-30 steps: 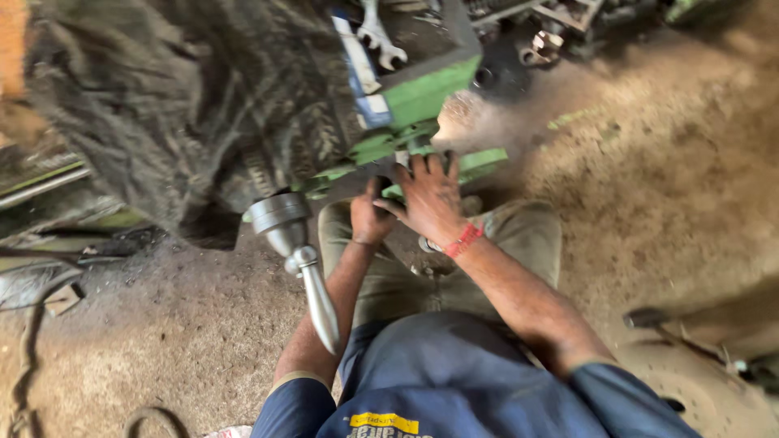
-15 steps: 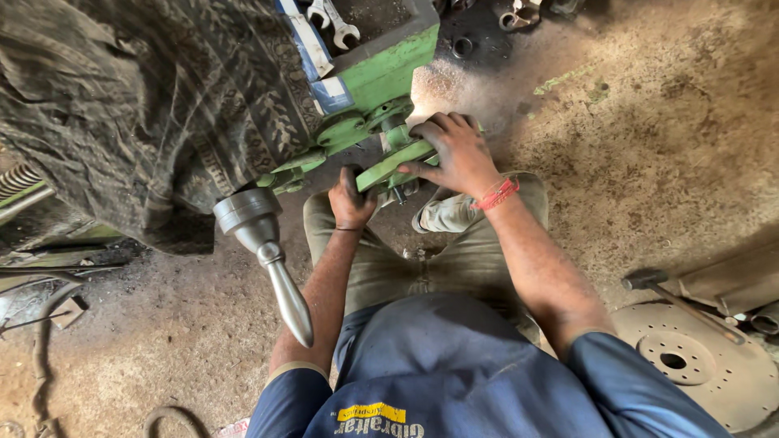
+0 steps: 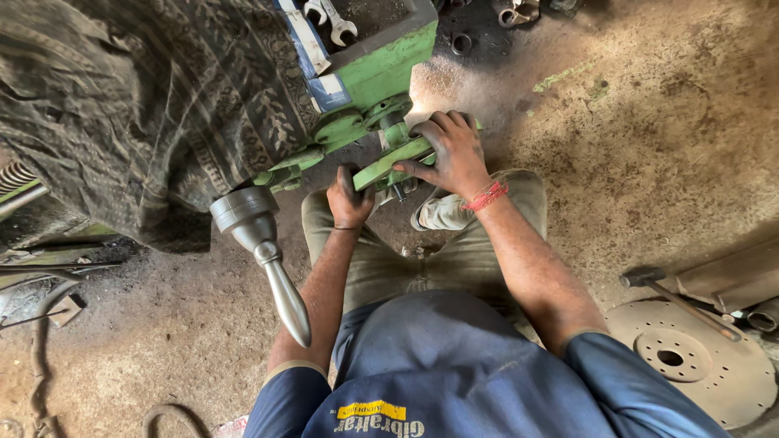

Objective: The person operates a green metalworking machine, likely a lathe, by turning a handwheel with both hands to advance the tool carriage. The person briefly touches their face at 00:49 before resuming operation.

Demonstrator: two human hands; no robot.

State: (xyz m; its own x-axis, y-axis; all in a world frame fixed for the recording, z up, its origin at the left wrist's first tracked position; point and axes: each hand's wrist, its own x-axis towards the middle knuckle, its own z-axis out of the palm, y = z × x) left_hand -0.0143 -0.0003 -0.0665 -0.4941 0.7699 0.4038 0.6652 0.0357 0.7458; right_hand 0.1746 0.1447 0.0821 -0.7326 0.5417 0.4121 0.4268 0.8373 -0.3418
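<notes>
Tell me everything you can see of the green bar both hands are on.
The green bar is a flat painted-metal link, scuffed and grimy, running diagonally from the green machine body down toward the person. The right hand lies over its upper end, fingers wrapped around it; the left hand grips beneath its lower end. A dark bolt pokes out below it. Its far joint is hidden.

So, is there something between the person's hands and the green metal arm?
Nothing visible. The right hand lies on the green metal arm, fingers over it; the left hand grips just below its lower end.

Matt green-painted metal bracket (image 3: 389, 162); smooth grey steel handle (image 3: 280, 280).
</notes>
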